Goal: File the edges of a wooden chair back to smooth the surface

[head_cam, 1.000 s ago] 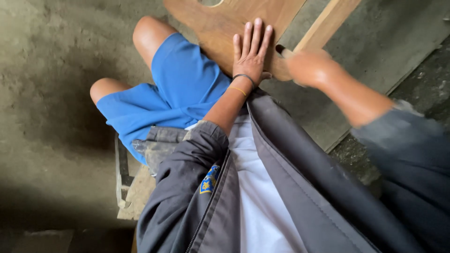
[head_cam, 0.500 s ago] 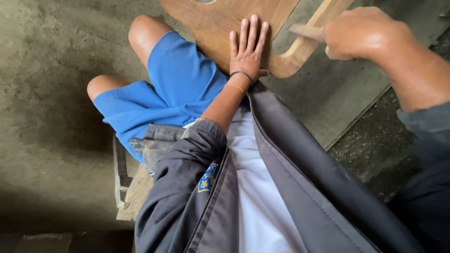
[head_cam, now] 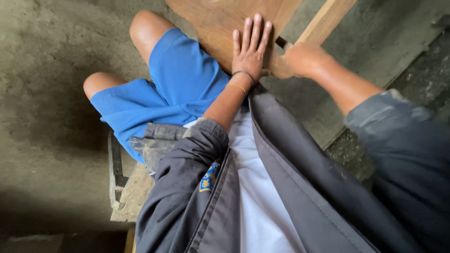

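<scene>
— Where's the curved brown wooden board (head_cam: 220,23)?
— Across the knee, left hand (head_cam: 249,49) flat, fingers spread. The blurred right hand (head_cam: 300,58) works its lower edge; grip unclear.
— Risk?
— A slip could likely catch the thumb.

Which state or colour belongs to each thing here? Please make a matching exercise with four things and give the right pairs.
Things:
1. left hand
2. right hand
3. shorts
4. wooden piece

States or colours:
a. blue
b. brown, lying under a flat palm
c. fingers spread, pressed flat
d. blurred, at the edge of the wood

Pairs: 1-c, 2-d, 3-a, 4-b
</scene>
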